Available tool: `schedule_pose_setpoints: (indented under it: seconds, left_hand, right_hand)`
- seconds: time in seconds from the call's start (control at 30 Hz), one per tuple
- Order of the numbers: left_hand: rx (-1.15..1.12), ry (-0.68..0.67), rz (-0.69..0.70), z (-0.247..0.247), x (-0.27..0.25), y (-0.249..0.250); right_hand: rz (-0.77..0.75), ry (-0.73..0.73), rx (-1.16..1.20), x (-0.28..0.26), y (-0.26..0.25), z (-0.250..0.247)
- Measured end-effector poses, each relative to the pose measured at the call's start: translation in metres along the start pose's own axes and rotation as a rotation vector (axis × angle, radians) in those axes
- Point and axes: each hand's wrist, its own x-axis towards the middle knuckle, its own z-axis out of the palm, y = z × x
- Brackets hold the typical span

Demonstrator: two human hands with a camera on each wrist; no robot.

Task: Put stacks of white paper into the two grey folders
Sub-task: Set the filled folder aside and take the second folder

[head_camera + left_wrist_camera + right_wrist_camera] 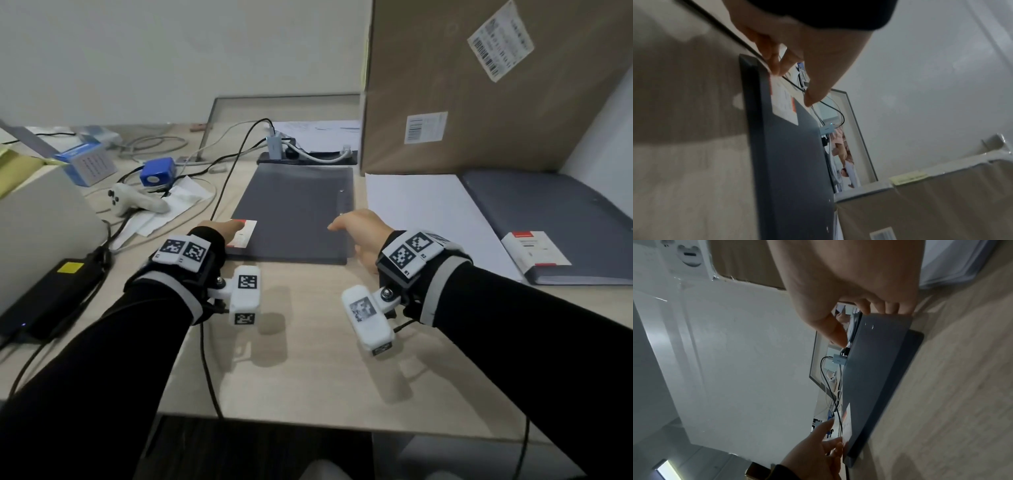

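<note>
Touching folder [291, 212] edges, seemingly, left hand [224, 228], right hand [359, 229]

place: office | evidence: desk [308, 359]; grey folders [291, 212]; cables [236, 161]; power brick [51, 298]; shipping box [479, 102]

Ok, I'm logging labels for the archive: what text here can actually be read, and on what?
Nothing reads clearly.
Shipping labels on cardboard box: barcodes, print too small.
Corner sticker on middle grey folder: blurred.
Banded sticker on right grey folder: blurred.
Blue box: blurred.
</note>
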Motion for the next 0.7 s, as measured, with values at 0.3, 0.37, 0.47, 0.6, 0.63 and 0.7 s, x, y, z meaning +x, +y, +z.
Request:
schedule_pose_setpoints:
  seconds: [0.3, 0.37, 0.47, 0.6, 0.63, 0.7]
  left_hand:
    - [0.048, -0.069, 0.057, -0.004, -0.040, -0.016]
    - [-0.049, -0.099, 0.025, -0.010, -0.047, -0.023]
    - [-0.251, -0.187, -0.023, -0.021, -0.059, -0.032]
    - [-0.549, -0.260, 0.015, -0.029, -0.081, -0.033]
    - [-0.624, -0.261, 0.026, -0.032, -0.086, -0.033]
    - [-0.750, -0.247, 0.069, -0.038, -0.099, -0.034]
  right_hand:
    - [-0.142, 0.074, 0.086, -0.027, 0.001, -0.003]
    - [-0.160, 0.080, 0.089, -0.022, 0.007, -0.009]
    - [-0.142, 0.094, 0.084, -0.057, 0.002, -0.014]
    - [-0.159, 0.096, 0.062, -0.074, 0.010, -0.023]
    - [-0.163, 0.089, 0.068, -0.077, 0.013, -0.026]
    - [-0.165, 0.070, 0.066, -0.086, 0.019, -0.031]
